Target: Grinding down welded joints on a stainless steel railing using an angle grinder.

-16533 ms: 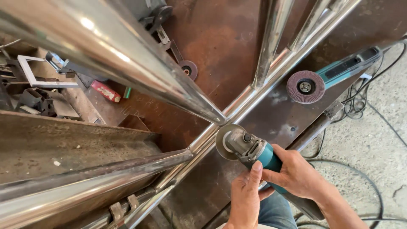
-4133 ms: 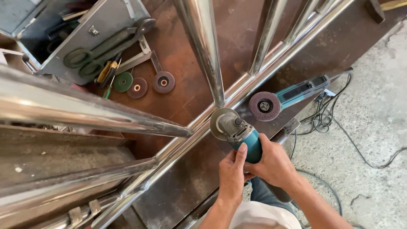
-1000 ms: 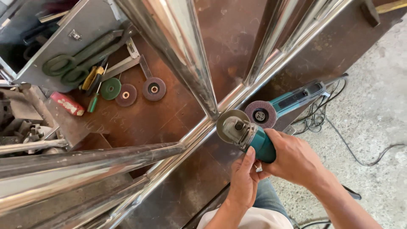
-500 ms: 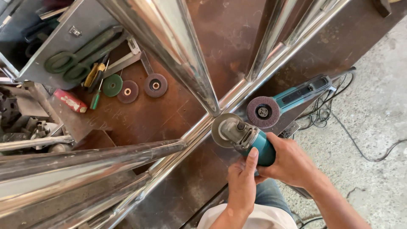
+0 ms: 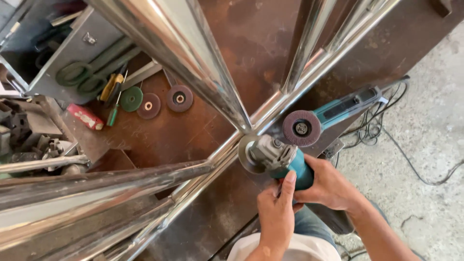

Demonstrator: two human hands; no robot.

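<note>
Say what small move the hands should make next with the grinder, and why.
Probably ease the angle grinder a little along the steel rail at the joint. Both the left hand and right hand grip its teal body, and its disc meets the rail just below where the polished tubes converge, so a short pass seems apt.

Two things here count as packaging or labelling. A small red packet (image 5: pixel 84 117), long and narrow with a pale end, lies flat and slantwise near the worktop's (image 5: pixel 232 58) left edge, just beside a green-handled screwdriver (image 5: pixel 113 112). The other is a long dark label plate (image 5: pixel 344 107) set along the side of the teal spare grinder (image 5: pixel 333 113), which lies at the worktop's right edge, just beyond the angle grinder (image 5: pixel 278 159) I grip in my right hand (image 5: pixel 331 186). A tiny white tag (image 5: pixel 382 100) sits at that spare grinder's tail end.
</note>
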